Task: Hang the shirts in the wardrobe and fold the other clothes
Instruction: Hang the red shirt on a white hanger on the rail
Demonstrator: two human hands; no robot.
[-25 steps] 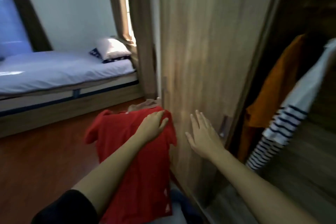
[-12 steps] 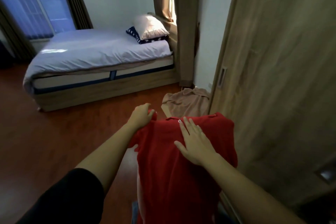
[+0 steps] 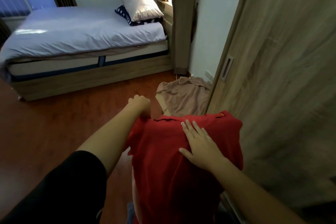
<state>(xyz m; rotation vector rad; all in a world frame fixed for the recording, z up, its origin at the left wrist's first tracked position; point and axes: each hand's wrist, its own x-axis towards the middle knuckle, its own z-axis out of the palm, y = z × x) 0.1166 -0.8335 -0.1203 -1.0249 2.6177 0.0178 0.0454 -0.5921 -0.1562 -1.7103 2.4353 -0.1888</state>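
Fingers, my left hand (image 3: 139, 103): curled, gripping red shirt (image 3: 169, 178) by shoulder
Fingers, my right hand (image 3: 199, 144): straight, flat on shirt
Floor (image 3: 54, 123): beige garment (image 3: 183, 96)

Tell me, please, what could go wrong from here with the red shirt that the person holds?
The left hand grips only one shoulder of the red shirt, and the right hand lies flat on it without gripping, so the shirt may slip down. The beige garment lies on the floor just ahead, beside the wardrobe door; the person might step on it.
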